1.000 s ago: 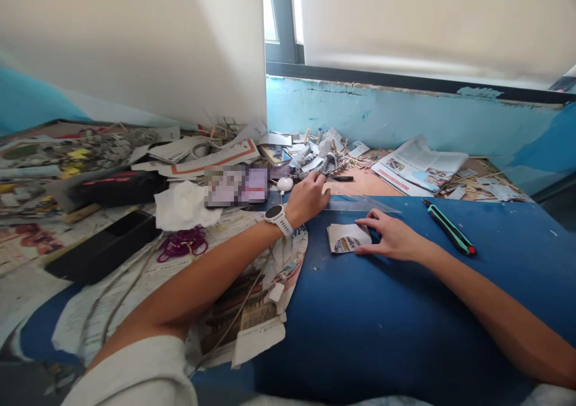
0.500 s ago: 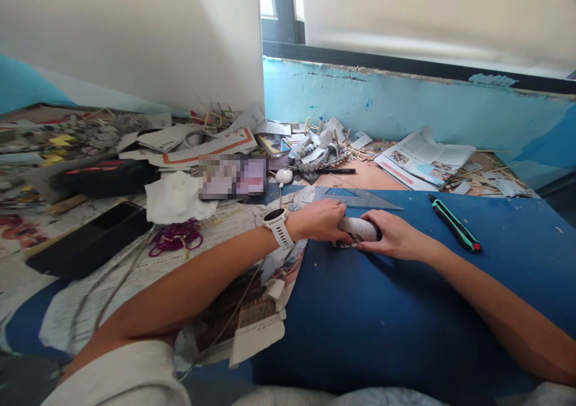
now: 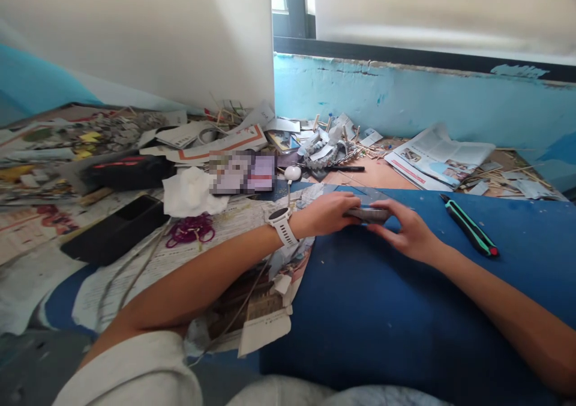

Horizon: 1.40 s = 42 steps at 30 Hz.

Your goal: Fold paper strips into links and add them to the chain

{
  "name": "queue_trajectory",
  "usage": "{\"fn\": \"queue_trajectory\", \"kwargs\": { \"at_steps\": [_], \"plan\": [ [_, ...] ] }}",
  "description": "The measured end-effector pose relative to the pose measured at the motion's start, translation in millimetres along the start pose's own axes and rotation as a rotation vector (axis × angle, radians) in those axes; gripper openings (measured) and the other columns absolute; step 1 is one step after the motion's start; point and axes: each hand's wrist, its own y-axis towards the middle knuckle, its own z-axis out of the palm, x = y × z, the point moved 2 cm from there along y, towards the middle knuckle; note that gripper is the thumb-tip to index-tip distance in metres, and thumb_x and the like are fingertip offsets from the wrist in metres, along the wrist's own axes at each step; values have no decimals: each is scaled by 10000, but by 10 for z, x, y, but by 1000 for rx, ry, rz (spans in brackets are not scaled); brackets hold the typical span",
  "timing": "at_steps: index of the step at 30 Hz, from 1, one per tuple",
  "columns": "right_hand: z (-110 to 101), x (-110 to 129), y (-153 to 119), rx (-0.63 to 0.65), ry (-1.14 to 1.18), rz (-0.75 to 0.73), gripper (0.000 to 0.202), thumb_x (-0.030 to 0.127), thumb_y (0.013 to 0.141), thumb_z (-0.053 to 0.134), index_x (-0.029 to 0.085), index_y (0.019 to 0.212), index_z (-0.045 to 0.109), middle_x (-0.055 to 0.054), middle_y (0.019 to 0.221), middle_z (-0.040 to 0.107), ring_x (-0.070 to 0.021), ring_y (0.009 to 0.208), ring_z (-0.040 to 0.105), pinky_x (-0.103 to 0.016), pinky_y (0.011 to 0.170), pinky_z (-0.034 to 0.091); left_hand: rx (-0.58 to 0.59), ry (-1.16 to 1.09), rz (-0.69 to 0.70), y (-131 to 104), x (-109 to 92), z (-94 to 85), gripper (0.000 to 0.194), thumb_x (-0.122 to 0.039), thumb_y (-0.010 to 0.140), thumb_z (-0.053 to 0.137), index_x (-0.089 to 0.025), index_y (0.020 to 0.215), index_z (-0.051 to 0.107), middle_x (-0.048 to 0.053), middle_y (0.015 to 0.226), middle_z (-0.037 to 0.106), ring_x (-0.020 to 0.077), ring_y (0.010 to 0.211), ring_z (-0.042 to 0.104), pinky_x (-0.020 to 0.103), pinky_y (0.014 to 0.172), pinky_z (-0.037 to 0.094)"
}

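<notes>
Near the blue bench top's (image 3: 382, 322) far edge, the left hand (image 3: 330, 214) and right hand (image 3: 407, 232) grip a paper stack (image 3: 372, 214) at opposite ends, fingers narrowly parted.

purple cord (image 3: 191, 231) on newspaper (image 3: 234, 214) | white tissue (image 3: 191, 193) behind cord | black case (image 3: 114, 229) leftward | blue wall (image 3: 405, 106)

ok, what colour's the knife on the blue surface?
The knife is black and mint green, red at its near end; shows in the head view.

Paper stack (image 3: 374, 215) partly hidden by left hand (image 3: 329, 213) and right hand (image 3: 408, 232), flat device (image 3: 258, 175) blurred into blocks
</notes>
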Motion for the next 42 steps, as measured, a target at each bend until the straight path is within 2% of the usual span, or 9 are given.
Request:
{"fn": "queue_trajectory", "kwargs": {
  "at_steps": [4, 9, 18, 23, 28, 31, 34, 39, 42],
  "plan": [
    [7, -45, -5, -65, -8, -34, 197, 314, 1026, 574, 278, 1206, 644, -60, 1110, 751, -244, 991, 732, -394, 895, 571, -46, 42, -47, -3, 44, 19, 176, -339, 982, 643, -172, 1036, 659, 79, 1018, 696, 222, 909, 672, 302, 738, 448],
    [57, -55, -35, 14, -50, 35, 331, 342, 1019, 581, 278, 1344, 579, -78, 1227, 752, -285, 1063, 742, -431, 919, 581, -59, -53, -26, -4, 82, 100, 299, -324, 984, 641, -169, 1238, 613, 102, 1141, 728, 256, 1029, 690, 329, 827, 481],
    [54, -80, -27, -60, 68, 197, 460, 415, 949, 687, 280, 1377, 582, -93, 1236, 754, -327, 1060, 748, -514, 948, 597, -142, -334, -39, 24, 22, 149, 117, -232, 968, 619, -161, 1016, 699, 77, 969, 750, 214, 909, 692, 316, 811, 498],
    [11, -52, 8, -275, 508, 334, 465, 441, 833, 839, 264, 1223, 657, -59, 1140, 775, -275, 1029, 753, -460, 960, 623, -252, -879, -175, 52, -27, 132, 302, -409, 940, 699, -127, 1047, 699, 52, 852, 726, 158, 736, 670, 284, 696, 537],
    [-70, -26, 46, -338, 610, 341, 359, 401, 820, 859, 261, 1121, 720, -35, 1036, 783, -238, 986, 749, -437, 964, 624, -58, -1256, -187, 55, -109, 157, 522, -503, 920, 722, -144, 1294, 669, 132, 1177, 736, 234, 1018, 732, 334, 840, 611],
    [-79, 4, 49, -323, 618, 337, 389, 413, 811, 863, 265, 1139, 715, -46, 1078, 777, -254, 1036, 738, -445, 956, 629, 9, -1332, -286, 44, -121, 206, 578, -593, 952, 640, -162, 1337, 642, 158, 1161, 733, 269, 973, 759, 337, 717, 650],
    [-49, 29, 28, -313, 646, 372, 424, 410, 784, 886, 264, 1133, 693, -45, 1066, 773, -250, 1003, 746, -439, 923, 643, -76, -1366, -339, 37, -131, 251, 581, -571, 916, 704, -158, 1320, 644, 133, 1052, 751, 247, 855, 770, 338, 654, 664],
    [-42, 30, 3, -365, 653, 384, 446, 400, 771, 896, 268, 1132, 669, -42, 1095, 787, -257, 1037, 760, -462, 991, 622, -196, -1330, -368, 21, -133, 275, 567, -488, 838, 821, -176, 1290, 683, 110, 1072, 768, 225, 847, 770, 308, 663, 659],
    [-51, 29, 9, -356, 688, 400, 447, 412, 780, 886, 279, 1141, 658, -38, 1089, 809, -270, 1038, 771, -489, 1007, 614, -132, -1344, -366, 20, -108, 278, 528, -512, 852, 803, -156, 1231, 711, 119, 1049, 772, 231, 855, 767, 311, 664, 653]
  ]
}}
